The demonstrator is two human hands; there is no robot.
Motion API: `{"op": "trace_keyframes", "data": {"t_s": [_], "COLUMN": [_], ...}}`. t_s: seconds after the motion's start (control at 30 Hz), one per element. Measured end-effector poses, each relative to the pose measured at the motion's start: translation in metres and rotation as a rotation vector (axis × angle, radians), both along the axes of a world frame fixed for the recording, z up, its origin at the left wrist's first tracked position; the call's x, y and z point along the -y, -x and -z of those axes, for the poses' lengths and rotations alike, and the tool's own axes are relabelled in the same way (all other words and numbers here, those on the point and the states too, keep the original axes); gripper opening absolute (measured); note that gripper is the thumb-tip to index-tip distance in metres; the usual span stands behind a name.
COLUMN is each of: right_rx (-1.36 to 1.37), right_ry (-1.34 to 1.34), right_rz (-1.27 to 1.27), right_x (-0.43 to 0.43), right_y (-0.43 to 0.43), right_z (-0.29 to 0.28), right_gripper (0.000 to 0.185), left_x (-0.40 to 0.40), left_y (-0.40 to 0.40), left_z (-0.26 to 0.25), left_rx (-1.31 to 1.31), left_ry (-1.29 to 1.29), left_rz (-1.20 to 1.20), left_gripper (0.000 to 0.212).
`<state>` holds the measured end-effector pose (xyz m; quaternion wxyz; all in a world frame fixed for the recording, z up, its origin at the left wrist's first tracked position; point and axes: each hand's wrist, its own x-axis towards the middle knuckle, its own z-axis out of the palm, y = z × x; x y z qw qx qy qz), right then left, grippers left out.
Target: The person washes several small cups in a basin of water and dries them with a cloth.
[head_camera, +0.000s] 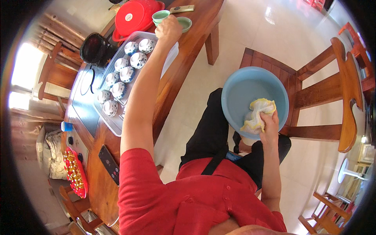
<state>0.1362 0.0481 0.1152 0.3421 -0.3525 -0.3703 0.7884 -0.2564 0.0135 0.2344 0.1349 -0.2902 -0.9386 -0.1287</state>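
My left hand [169,28] reaches to the far end of the wooden table, beside a stack of green cups [160,16] and a small green dish [185,24]. Its fingertips are hidden, so whether it grips a cup cannot be told. A white cloth with yellow edging [258,116] is bunched in my right hand [269,124], over the near side of a light blue basin [235,77]. The basin stands by my knees, on a wooden chair seat [258,60]. Under my left arm, a clear plastic tray [117,130] carries several upside-down white cups with blue patterns [127,74].
A red plastic basin [133,17] leans behind the tray, near a black pot [95,48]. A phone [108,164] lies on the wooden table [102,194]. A red tray of gold-wrapped pieces [85,188] is at its left edge. The chair's backrest [342,91] rises beyond the blue basin.
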Motion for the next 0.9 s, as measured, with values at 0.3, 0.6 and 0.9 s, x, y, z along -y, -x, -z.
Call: {"op": "trace_keyframes", "data": {"t_s": [0.3, 0.6, 0.9], "right_rx": [0.003, -0.016, 0.178], "right_ry": [0.040, 0.028, -0.225], "right_rz": [-0.002, -0.014, -0.039], "right_x": [0.007, 0.013, 0.009], "right_y": [-0.001, 0.003, 0.007], "right_z": [0.011, 0.005, 0.007], "right_gripper": [0.046, 0.046, 0.048], "left_x": [-0.013, -0.015, 0.000], "left_y": [0.014, 0.021, 0.001], "left_z": [0.010, 0.018, -0.001], "left_rx": [0.076, 0.100, -0.282], "left_ry": [0.057, 0.037, 0.029], "left_rz": [0.015, 0.023, 0.068], "left_gripper": [0.031, 0.030, 0.024]}}
